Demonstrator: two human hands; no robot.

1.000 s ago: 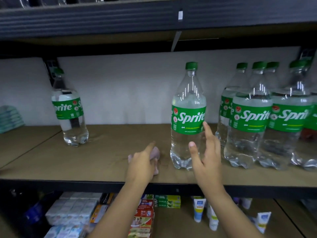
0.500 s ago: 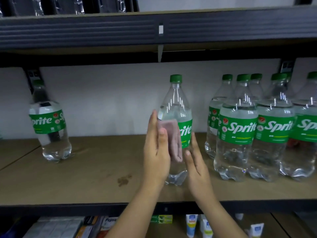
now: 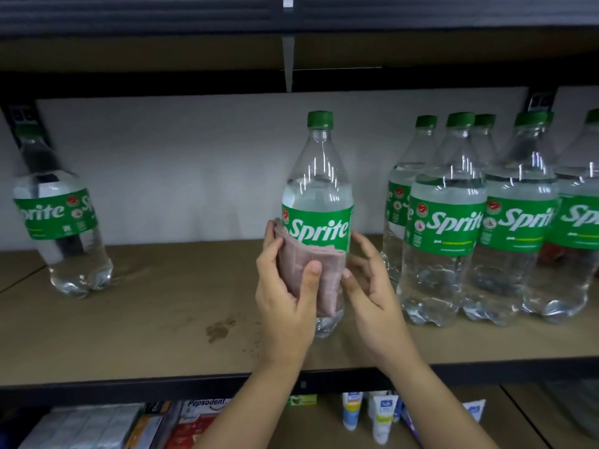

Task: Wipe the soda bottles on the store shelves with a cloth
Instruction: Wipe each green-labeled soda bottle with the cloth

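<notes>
A clear Sprite bottle [image 3: 319, 196] with a green cap and label stands upright at the middle of the wooden shelf [image 3: 162, 319]. My left hand [image 3: 285, 299] holds a folded pink cloth [image 3: 308, 270] against the bottle's lower half, thumb over the cloth. My right hand [image 3: 372, 286] curls around the bottle's right side, fingertips touching the cloth's edge. The bottle's lower body is mostly hidden by the cloth and hands.
A group of several Sprite bottles [image 3: 453, 222] stands close on the right. One lone Sprite bottle [image 3: 61, 222] stands at the far left. A stain [image 3: 220, 330] marks the shelf. Toothpaste boxes [image 3: 201, 422] and tubes [image 3: 379, 419] lie on the shelf below.
My left hand picked the cloth up off the shelf and brought it against the middle bottle. My right hand closed in on the bottle's right side. The bottle's label now faces me.
</notes>
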